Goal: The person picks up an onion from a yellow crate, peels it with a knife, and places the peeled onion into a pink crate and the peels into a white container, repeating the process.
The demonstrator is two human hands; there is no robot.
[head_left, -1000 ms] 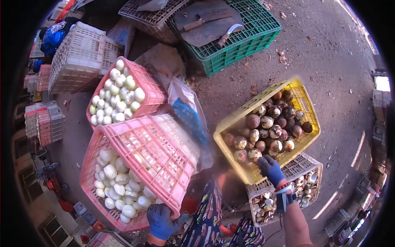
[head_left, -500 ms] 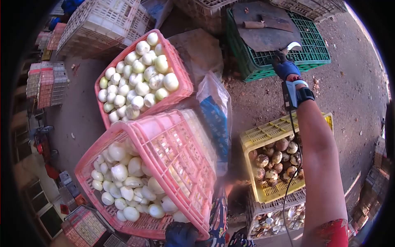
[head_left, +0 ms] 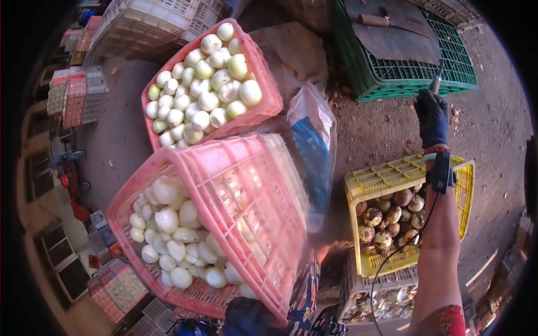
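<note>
My right hand (head_left: 432,119), in a dark blue glove, is stretched out at the upper right. It is closed round the grey handle of a small knife (head_left: 435,84), whose thin blade points up towards the green crates. At the bottom, my left hand (head_left: 246,316), also gloved, is closed at the near rim of a tilted pink crate (head_left: 221,210); its fingers are dark and partly hidden. Peeled onions (head_left: 180,278) fill this crate. Behind it, a second pink crate (head_left: 266,106) holds more peeled onions (head_left: 208,101).
Stacked green crates (head_left: 386,84) carry a dark sheet (head_left: 372,42) with a wooden-handled cleaver (head_left: 386,21). A yellow crate (head_left: 367,179) of brown onions (head_left: 393,214) stands on a pale crate (head_left: 358,283) of scraps. A plastic bag (head_left: 311,140) lies between. A cable (head_left: 386,260) hangs from my right wrist.
My right hand has moved right and slightly down, away from the sheet, with the knife; its blade now points upward. The view has shifted a little. My left hand stays at the pink crate's rim.
</note>
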